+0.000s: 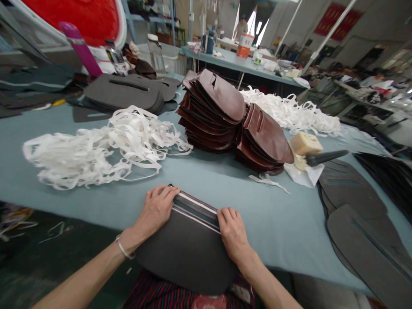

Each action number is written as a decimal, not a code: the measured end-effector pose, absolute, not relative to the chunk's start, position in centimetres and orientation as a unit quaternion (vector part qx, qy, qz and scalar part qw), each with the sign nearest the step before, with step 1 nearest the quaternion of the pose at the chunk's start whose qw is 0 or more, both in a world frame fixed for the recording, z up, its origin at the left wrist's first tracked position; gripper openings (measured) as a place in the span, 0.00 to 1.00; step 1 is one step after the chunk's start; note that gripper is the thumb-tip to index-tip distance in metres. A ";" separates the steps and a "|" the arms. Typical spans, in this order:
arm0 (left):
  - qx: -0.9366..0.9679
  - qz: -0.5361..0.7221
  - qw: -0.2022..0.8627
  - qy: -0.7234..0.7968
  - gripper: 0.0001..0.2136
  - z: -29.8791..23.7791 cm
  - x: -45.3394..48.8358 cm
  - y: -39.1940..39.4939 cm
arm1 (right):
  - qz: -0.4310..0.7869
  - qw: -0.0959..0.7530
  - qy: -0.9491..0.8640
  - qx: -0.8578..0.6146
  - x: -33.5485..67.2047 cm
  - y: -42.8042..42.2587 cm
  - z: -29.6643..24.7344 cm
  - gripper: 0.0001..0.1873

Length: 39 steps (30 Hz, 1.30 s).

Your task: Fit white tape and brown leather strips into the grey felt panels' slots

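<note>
Head cam: my left hand (161, 204) and right hand (232, 230) have fingers clamped on the dark panel (189, 251), thumbs hidden. It overhangs the counter's near edge (273, 221), open room just ahead.

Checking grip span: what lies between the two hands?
Head view: the dark panel, white strips along its upper part, spans left hand to right hand.

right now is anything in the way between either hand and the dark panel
Nothing visible: the left hand and right hand both touch the dark panel directly, at opposite ends of its white strips.
</note>
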State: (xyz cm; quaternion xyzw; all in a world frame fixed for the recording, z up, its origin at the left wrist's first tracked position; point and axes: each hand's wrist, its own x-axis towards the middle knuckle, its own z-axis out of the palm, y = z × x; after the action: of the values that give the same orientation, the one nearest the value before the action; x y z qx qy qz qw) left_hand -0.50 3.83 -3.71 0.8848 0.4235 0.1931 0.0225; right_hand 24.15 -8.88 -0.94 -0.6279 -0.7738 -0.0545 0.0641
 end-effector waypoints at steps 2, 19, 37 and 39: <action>0.885 0.195 0.023 0.421 0.18 -3.8 -0.7 4.0 | -0.030 0.101 -0.754 -0.649 26.1 -10.2 -0.9 0.11; 0.934 0.142 0.110 0.309 0.19 -1.3 11.9 -5.1 | -0.038 0.216 -0.705 -0.675 29.1 -10.7 -2.6 0.11; 0.895 0.204 0.231 0.322 0.21 -1.5 1.3 1.0 | 0.015 0.206 -0.751 -0.627 26.8 -9.4 -1.9 0.11; 0.880 0.211 0.233 0.357 0.18 -0.8 0.9 0.1 | 0.008 0.189 -0.761 -0.620 26.0 -9.1 -1.7 0.12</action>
State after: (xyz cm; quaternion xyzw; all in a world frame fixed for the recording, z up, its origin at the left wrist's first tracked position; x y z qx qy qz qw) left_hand 0.93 0.10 -0.76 0.8795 0.3567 0.2115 0.2333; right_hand 26.01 -9.13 -1.68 -0.6204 -0.7611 0.0081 0.1892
